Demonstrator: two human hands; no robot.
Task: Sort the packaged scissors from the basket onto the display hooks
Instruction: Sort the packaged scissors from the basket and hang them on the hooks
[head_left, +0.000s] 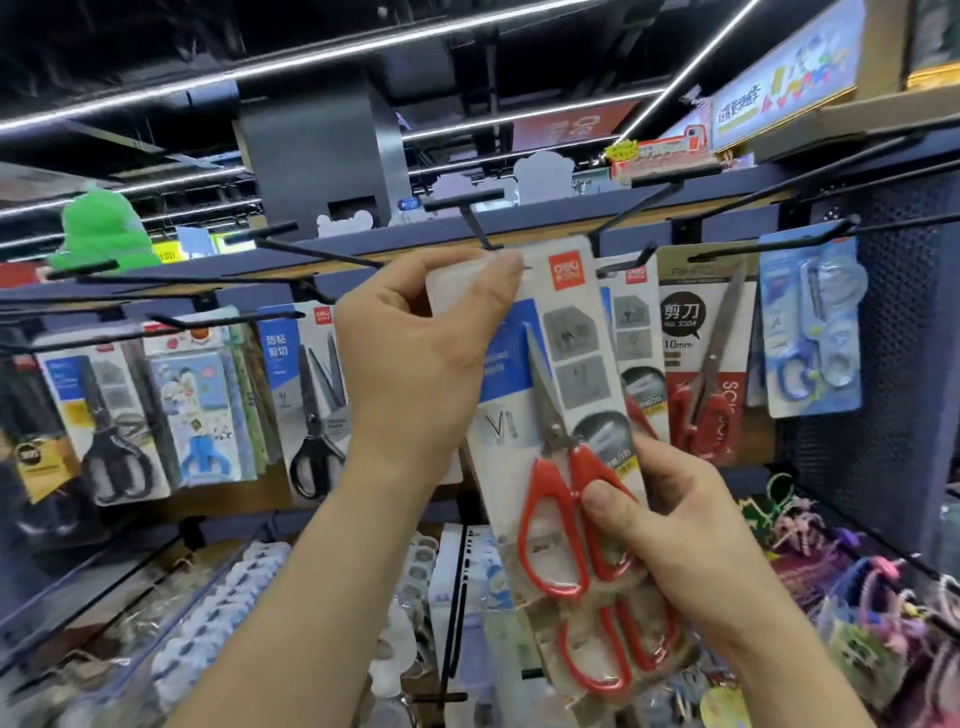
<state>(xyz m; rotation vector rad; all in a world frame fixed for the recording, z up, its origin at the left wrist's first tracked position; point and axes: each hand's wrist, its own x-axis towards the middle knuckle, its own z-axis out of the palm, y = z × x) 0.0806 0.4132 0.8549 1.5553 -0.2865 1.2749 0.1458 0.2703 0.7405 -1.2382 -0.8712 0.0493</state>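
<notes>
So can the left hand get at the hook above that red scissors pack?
Probably yes: the left hand holds the pack by its top, right under the hook, and nothing sits between them.

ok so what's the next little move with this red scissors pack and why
Probably ease the red-handled scissors pack onto the black hook and slide it back. The left hand pinches its top edge right by that hook, while the right hand holds its lower end.
</notes>
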